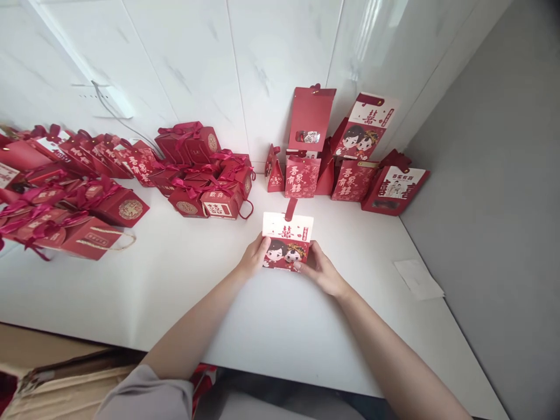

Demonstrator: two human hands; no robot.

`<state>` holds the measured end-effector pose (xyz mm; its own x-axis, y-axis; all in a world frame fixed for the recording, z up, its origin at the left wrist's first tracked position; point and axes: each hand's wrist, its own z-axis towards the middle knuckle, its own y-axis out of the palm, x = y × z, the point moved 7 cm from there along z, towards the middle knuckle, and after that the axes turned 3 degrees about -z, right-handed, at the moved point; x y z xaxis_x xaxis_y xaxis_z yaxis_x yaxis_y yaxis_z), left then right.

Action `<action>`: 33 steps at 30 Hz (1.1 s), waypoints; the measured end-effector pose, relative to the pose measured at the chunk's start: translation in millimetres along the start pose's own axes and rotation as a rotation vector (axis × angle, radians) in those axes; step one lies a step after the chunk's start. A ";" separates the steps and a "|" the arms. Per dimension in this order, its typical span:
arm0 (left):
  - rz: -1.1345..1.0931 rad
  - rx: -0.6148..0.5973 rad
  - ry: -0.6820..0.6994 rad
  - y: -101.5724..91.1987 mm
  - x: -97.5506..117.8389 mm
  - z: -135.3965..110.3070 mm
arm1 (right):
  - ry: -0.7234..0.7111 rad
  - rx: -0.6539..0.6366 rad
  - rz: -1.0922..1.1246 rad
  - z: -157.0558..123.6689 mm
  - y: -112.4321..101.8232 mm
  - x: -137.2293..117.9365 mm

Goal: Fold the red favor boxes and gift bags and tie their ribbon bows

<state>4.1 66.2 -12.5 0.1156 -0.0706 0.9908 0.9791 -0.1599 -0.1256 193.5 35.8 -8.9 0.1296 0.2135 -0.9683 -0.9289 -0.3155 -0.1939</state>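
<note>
A small red and white gift box (287, 241) with a cartoon couple printed on it lies on the white table (262, 326), a red tab sticking up from its far edge. My left hand (254, 258) grips its left side, fingers curled on the edge. My right hand (321, 271) holds the right lower corner, thumb on the printed face. Both forearms reach in from the near edge.
Against the tiled wall stand several red gift boxes (332, 157), one matching cartoon box (361, 131) among them. A heap of ribboned red boxes (201, 169) and bags (65, 192) fills the left. A white paper slip (417, 279) lies at the right edge. Cardboard (56, 385) sits below left.
</note>
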 end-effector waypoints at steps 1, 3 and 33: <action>-0.042 0.046 -0.028 -0.8 -1.0 2.2 | -0.026 -0.024 -0.037 -0.9 1.4 -1.5; -0.172 0.114 -0.102 -1.5 -3.7 5.1 | -0.069 -0.031 -0.098 -2.4 2.6 -2.0; -0.152 0.032 -0.115 23.5 28.5 -17.5 | 0.005 0.463 -0.080 -13.4 -23.7 -13.9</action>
<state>27.4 43.2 11.9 -0.0175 0.0648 0.9977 0.9913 -0.1289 0.0257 218.4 28.0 7.1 0.2081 0.2152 -0.9541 -0.9727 0.1479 -0.1788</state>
